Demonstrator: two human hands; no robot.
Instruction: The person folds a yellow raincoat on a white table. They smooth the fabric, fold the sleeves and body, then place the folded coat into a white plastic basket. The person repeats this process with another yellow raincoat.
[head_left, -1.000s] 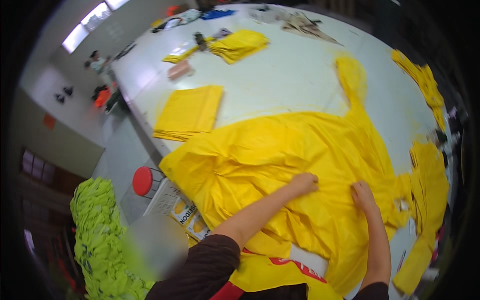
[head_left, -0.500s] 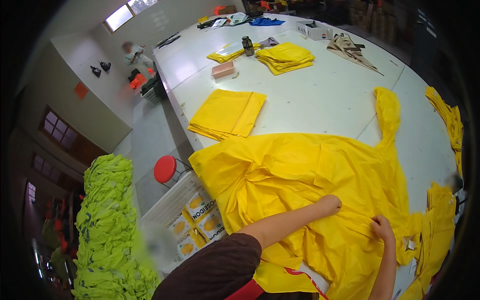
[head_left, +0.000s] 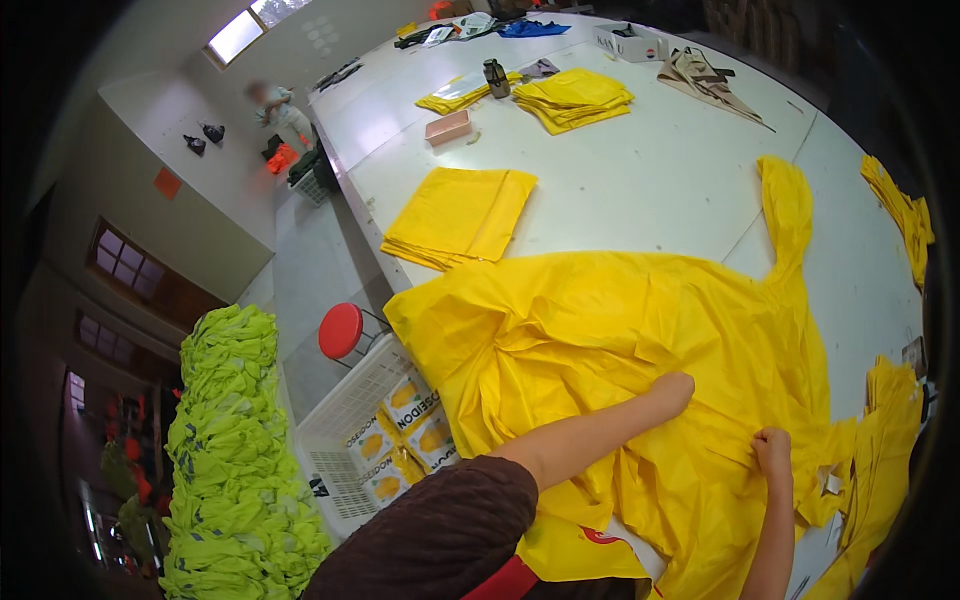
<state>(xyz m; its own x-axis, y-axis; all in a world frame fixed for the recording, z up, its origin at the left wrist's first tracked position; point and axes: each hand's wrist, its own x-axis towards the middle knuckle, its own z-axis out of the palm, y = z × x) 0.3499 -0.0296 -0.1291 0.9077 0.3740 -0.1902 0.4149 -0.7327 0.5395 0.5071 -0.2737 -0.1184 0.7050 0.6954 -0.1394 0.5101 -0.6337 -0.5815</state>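
Observation:
A large yellow raincoat (head_left: pixel 600 310) lies spread and wrinkled over the near part of the table, one sleeve (head_left: pixel 787 215) stretching toward the far right. My left hand (head_left: pixel 674 394) is closed in a fist on the middle of the raincoat, pinching its fabric. To its right and slightly nearer, my right hand (head_left: pixel 771 449) is also closed on the fabric. Creases run through the cloth around both hands. The fingertips are mostly hidden. A small white tag (head_left: pixel 832 483) shows near the raincoat's right edge.
On the white table (head_left: pixel 620 190) lie folded yellow garments (head_left: pixel 462 213), another yellow stack (head_left: pixel 572 98), a dark bottle (head_left: pixel 496 78) and a pink tray (head_left: pixel 448 128). At left are a white basket (head_left: pixel 335 440) of packages, a red stool (head_left: pixel 341 330) and a lime-green pile (head_left: pixel 230 450). A person (head_left: pixel 283 112) stands far off.
The whole view has shifted slightly. My left hand has moved a little away from me over the raincoat, while my right hand stays closed near the same spot.

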